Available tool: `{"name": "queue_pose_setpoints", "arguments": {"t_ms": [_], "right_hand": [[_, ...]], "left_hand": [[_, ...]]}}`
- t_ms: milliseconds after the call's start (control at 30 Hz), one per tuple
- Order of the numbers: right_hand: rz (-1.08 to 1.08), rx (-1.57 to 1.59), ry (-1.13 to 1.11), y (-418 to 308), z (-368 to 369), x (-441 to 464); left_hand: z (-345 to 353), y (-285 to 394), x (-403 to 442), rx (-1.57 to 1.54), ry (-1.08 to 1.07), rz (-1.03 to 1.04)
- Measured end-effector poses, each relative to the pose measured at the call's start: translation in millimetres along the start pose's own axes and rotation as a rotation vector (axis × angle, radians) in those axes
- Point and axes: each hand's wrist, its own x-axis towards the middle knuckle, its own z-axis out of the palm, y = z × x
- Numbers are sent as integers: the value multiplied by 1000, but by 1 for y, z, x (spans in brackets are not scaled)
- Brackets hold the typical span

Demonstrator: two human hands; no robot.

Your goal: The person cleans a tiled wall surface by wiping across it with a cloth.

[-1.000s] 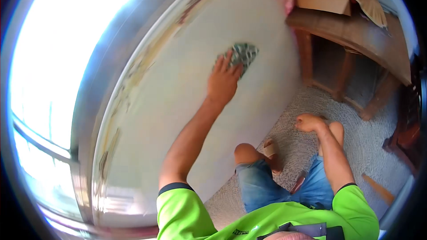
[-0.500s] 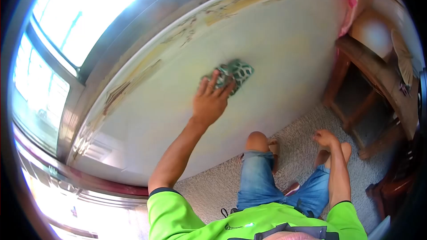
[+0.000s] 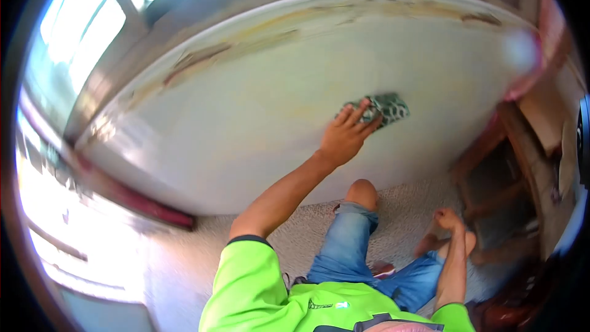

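A green and white patterned cloth (image 3: pixel 394 109) lies against the pale wall (image 3: pixel 258 110), right of its middle. My left hand (image 3: pixel 345 138) presses this cloth to the surface, its fingers over the cloth's left part. Brown and yellowish stains with peeled patches run along the wall's upper edge. My right hand (image 3: pixel 450 219) is closed, with nothing visible in it, just above my right knee (image 3: pixel 468 243). That forearm hangs down beside my thigh.
A wooden chair (image 3: pixel 522 147) stands at the right, near a pink cloth (image 3: pixel 522 89). Window panes (image 3: pixel 86 31) sit above the wall at the left. A dark red ledge (image 3: pixel 147 203) runs at lower left. Speckled floor (image 3: pixel 295 233) lies below.
My view has turned, so the wall and window appear shifted. My left hand and the cloth now appear farther right. My right hand stays by my knee.
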Motion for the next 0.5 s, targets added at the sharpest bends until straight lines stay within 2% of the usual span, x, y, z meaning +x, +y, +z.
{"name": "queue_pose_setpoints", "arguments": {"t_ms": [33, 67, 133, 167, 200, 233, 267, 367, 467, 500], "right_hand": [[14, -18, -14, -11, -4, -7], [20, 13, -47, 13, 5, 6], [43, 106, -86, 43, 17, 18], [60, 167, -96, 39, 15, 17], [39, 144, -111, 35, 14, 20], [81, 171, -118, 34, 14, 19], [129, 200, -124, 29, 12, 15], [128, 203, -137, 5, 4, 5], [123, 245, -120, -11, -1, -2], [154, 277, -112, -19, -1, -6]], "left_hand": [[1, -3, -14, 10, 9, 68], [-9, -12, -25, 39, 3, 15], [-46, -44, -46, -93, 107, -244], [-76, -67, -54, -46, 49, -409], [-97, -95, -67, 41, 89, -515], [-111, -127, -84, 162, 161, -666], [-122, -160, -105, 228, 413, -683], [-148, -236, -184, 299, 656, -1074], [-142, -230, -242, 83, 845, -1476], [-116, -224, -278, 34, 877, -1547]]}}
